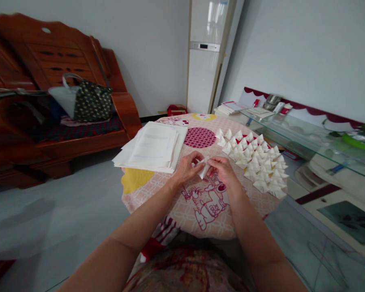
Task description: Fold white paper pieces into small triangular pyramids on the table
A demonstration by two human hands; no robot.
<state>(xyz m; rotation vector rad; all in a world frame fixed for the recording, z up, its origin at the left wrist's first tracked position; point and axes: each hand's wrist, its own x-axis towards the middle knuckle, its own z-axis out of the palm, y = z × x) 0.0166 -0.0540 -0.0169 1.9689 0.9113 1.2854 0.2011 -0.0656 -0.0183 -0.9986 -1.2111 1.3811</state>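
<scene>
A small piece of folded white paper (203,170) is held above the middle of the round table. My left hand (188,166) pinches its left side, and my right hand (222,168) grips the right side between thumb and fingers. To the left of my left hand lies a stack of white paper sheets (153,146), some with faint print. Right of my right hand, several folded paper pieces (258,158) with pointed tips stand in close rows. The finer folds of the held piece are partly covered by my fingers.
A pink patterned cloth (176,198) covers the table. Close on the right is a glass-topped cabinet (310,134) bearing papers and small items. A wooden bench (63,61) with a dark patterned bag (91,101) stands at left, and a tall white appliance (203,69) at the back.
</scene>
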